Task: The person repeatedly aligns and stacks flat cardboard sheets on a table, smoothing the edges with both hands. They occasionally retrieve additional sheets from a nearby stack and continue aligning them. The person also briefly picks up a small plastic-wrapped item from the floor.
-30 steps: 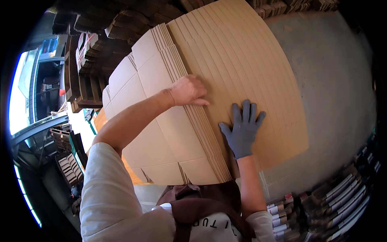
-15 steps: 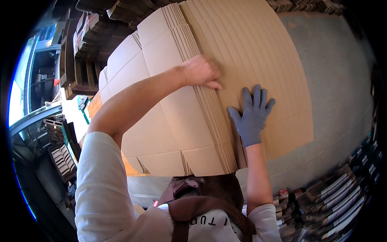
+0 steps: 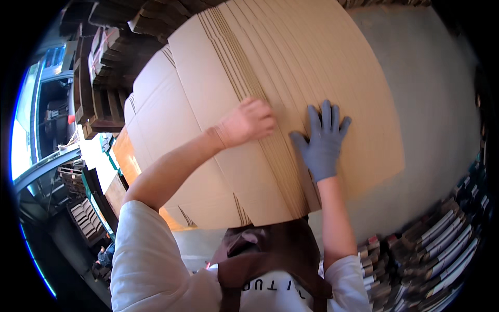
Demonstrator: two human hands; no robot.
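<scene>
The left hand (image 3: 247, 122) is bare, and its grip is narrow, with the fingers curled in; it is a bit blurry, so I cannot tell if it pinches any cardboard. It is over the row of close edges (image 3: 283, 166) that runs down the middle of the big pile of flat cardboard (image 3: 291, 99). The right hand (image 3: 323, 148) wears a grey glove (image 3: 322, 158), and its grip is wide, with the fingers spread out flat on the pile, just to the right of those edges. The pile lies in front of the person's body, under both hands. On its right part the sheets are spread like a fan, each edge peeking out past the next. The left part is one wide sheet with fold lines and little cuts (image 3: 241, 209) near the bottom. The person has a brown apron (image 3: 273, 257) on over a white shirt (image 3: 148, 255). Grey floor (image 3: 431, 93) shows to the right. A wooden pallet (image 3: 101, 114) is at the upper left, and more piles (image 3: 447, 255) are at the lower right.
</scene>
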